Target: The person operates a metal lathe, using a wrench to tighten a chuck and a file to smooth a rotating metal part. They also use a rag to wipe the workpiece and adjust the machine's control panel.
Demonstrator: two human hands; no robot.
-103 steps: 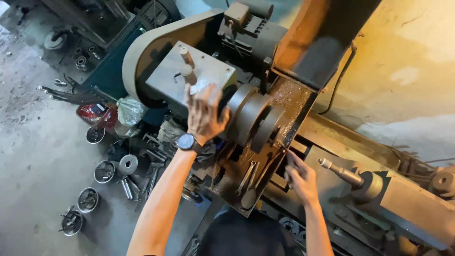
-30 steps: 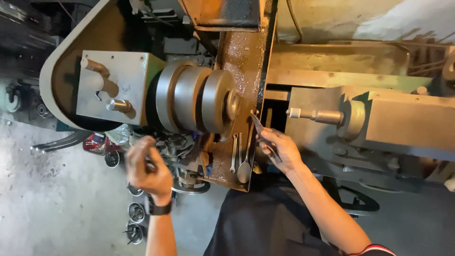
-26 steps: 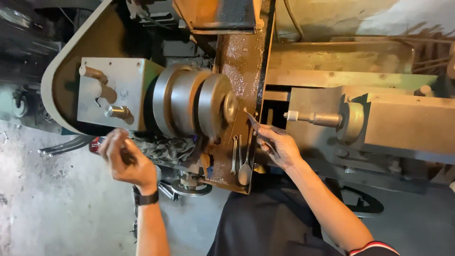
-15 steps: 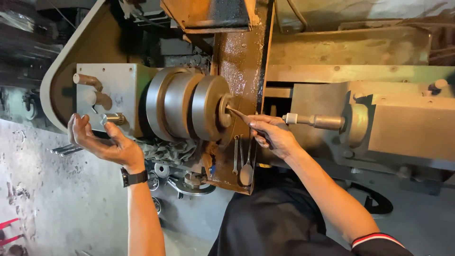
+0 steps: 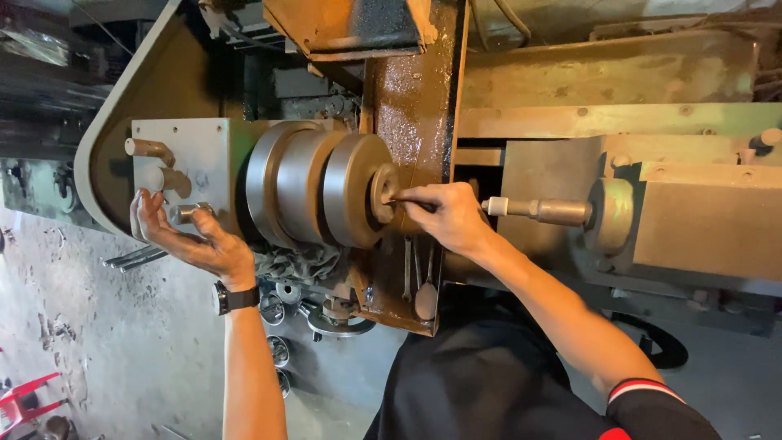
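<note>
A person's right hand (image 5: 446,216) is pinched shut around a thin, dark metal tool (image 5: 405,200), held like a pencil; the tool's long axis runs level, from three o'clock to nine o'clock, and its tip touches the small hub at the face of a lathe chuck (image 5: 342,191); the chuck, a stack of grey steel discs, sits directly at nine o'clock from the grip, so the right hand is much the nearer to it; at three o'clock from that hand, just behind the knuckles, a tailstock spindle (image 5: 538,211) points along the same level line toward the chuck; the left hand (image 5: 191,240), wearing a dark wristwatch (image 5: 232,298), is spread open, palm up, fingers curled loosely beneath a short metal lever (image 5: 186,213) on the grey headstock (image 5: 208,151), whether touching it cannot be told; a rusty brown carriage plate (image 5: 415,106) stands behind the right hand, toward twelve o'clock; round metal parts (image 5: 281,350) lie on the floor toward six o'clock.
</note>
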